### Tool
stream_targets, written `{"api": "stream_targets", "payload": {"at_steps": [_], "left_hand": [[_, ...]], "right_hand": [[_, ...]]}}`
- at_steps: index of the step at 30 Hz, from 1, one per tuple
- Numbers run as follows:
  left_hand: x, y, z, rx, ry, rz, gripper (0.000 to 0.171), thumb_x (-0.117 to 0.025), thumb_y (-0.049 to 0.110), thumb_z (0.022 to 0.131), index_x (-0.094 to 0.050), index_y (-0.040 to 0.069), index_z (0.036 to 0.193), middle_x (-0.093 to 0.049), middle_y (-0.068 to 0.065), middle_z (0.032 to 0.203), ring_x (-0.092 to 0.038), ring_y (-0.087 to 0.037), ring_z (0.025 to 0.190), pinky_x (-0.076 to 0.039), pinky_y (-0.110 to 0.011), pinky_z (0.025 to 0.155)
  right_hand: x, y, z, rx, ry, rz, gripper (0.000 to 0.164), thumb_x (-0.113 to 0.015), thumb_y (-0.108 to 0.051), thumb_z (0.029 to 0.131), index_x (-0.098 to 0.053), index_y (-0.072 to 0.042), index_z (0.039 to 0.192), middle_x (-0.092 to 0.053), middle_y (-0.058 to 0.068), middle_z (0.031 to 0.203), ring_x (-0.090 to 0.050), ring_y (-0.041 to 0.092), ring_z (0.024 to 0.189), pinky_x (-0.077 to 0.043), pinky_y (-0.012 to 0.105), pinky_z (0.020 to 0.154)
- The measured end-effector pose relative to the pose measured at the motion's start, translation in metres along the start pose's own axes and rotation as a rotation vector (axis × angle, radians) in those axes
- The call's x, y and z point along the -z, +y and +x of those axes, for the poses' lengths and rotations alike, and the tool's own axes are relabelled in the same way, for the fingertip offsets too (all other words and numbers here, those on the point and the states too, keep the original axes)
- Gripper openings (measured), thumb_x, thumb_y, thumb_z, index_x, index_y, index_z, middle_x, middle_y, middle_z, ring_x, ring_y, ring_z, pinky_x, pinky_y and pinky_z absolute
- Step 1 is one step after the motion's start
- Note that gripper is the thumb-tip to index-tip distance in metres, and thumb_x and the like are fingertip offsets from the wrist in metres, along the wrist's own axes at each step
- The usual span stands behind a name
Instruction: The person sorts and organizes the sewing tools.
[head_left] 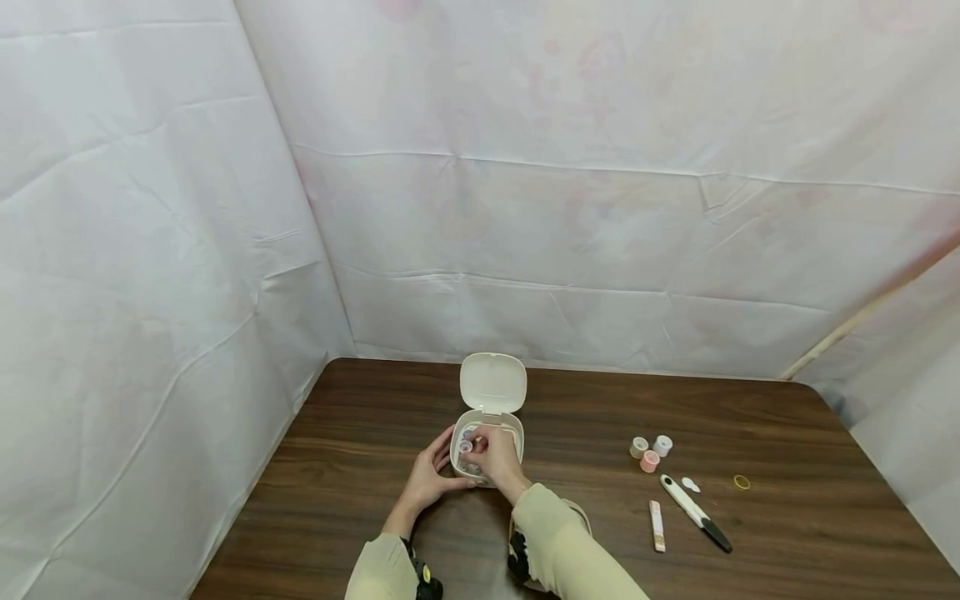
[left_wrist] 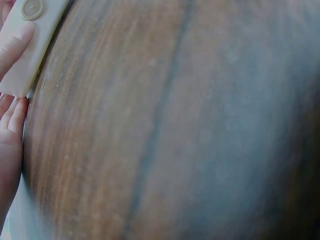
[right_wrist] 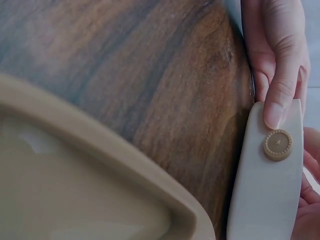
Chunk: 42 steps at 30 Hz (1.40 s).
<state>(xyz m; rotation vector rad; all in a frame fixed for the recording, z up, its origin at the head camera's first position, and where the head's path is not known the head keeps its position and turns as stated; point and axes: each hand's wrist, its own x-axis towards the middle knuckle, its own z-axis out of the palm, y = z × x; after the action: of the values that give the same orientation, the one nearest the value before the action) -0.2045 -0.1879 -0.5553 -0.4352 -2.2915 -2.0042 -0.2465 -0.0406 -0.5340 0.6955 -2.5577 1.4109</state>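
A small white box [head_left: 456, 458] stands on the table with its lid [head_left: 492, 383] tipped up behind it. My left hand [head_left: 427, 483] steadies its near left corner, fingers extended along the side and thumb against the front, beside a round button-shaped catch [right_wrist: 277, 145]. My right hand [head_left: 497, 454] reaches down into the box with bent fingers. Thumb and forefinger appear to pinch a small pale purple thread spool [head_left: 466, 447]; part of the contact is hidden. Further small items inside the box are mostly covered by that hand.
A beige tray [right_wrist: 115, 125] lies partly beneath my right sleeve. To the right are white, beige and pink spools [head_left: 649, 461], a white-and-black tool [head_left: 693, 510], a narrow pale strip [head_left: 657, 526], a small white flat piece [head_left: 691, 484] and a yellow ring [head_left: 742, 482].
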Motion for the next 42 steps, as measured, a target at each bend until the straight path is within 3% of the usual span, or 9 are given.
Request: {"api": "stream_targets", "payload": {"at_steps": [14,42], "left_hand": [[-0.001,0.001,0.001,-0.002,0.001,0.005,0.093,-0.077,-0.004,0.063,-0.021,-0.008,0.137,-0.023,-0.028,0.138,-0.028,-0.037,0.124,-0.030,-0.044,0.099],[0.000,-0.003,0.000,0.019,0.011,0.015,0.093,-0.078,-0.003,0.062,-0.023,-0.006,0.137,-0.023,-0.026,0.139,-0.027,-0.036,0.125,-0.030,-0.043,0.099]], "right_hand": [[0.001,0.000,0.000,0.041,-0.031,-0.054,0.021,-0.077,-0.003,0.063,-0.069,-0.001,0.083,-0.053,0.000,0.053,-0.041,-0.001,0.048,-0.036,0.014,0.042],[0.012,-0.005,-0.005,0.040,-0.029,0.026,0.022,-0.076,0.002,0.064,-0.069,0.003,0.084,-0.055,0.003,0.057,-0.047,0.007,0.052,-0.040,0.015,0.045]]}}
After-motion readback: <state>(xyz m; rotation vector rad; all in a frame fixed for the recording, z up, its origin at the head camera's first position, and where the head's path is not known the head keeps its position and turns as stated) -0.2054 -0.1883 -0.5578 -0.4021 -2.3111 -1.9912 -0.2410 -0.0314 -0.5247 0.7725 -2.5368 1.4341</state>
